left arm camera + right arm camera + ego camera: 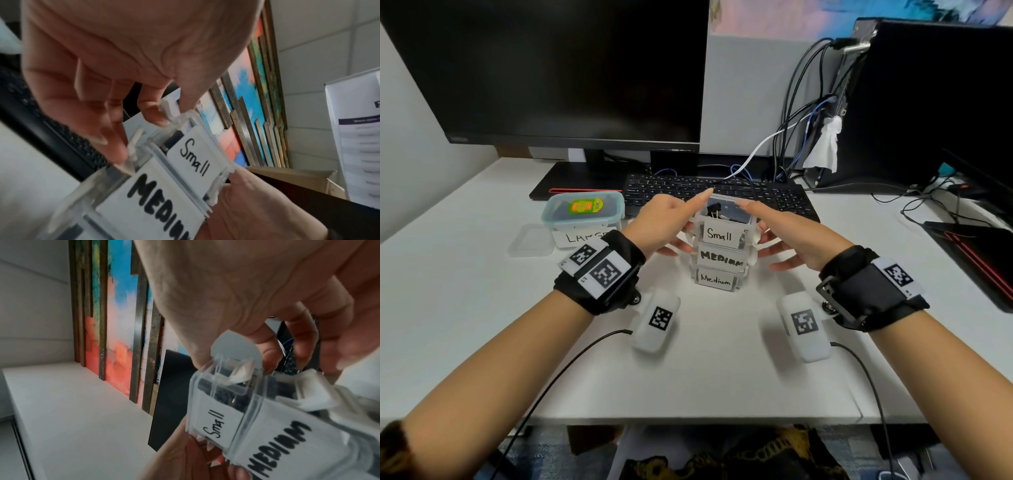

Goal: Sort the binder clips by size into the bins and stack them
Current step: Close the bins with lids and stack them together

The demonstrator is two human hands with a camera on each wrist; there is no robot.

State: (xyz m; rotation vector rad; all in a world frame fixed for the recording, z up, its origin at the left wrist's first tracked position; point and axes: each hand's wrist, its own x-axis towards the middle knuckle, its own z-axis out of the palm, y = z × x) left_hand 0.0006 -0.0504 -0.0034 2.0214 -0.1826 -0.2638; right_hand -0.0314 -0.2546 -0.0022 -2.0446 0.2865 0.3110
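White bench point(482, 308) carries three stacked bins before the keyboard point(722, 195). Both hands flank the top "Small" bin point(724, 228), left hand point(664, 222) and right hand point(794, 236) fingers spread, tips touching its sides, binder clips point(717, 210) inside.

Both forearms are bare. Each wrist wears a wide black fabric strap: the left strap point(599, 274) carries two white plates printed with black square-pattern markers, the right strap point(873, 291) one such plate at its 2 o'clock edge and a black buckle. Under each wrist hangs a white rounded camera pod with a marker, trailing a thin black cable. A dark furry cuff shows at 8 o'clock.
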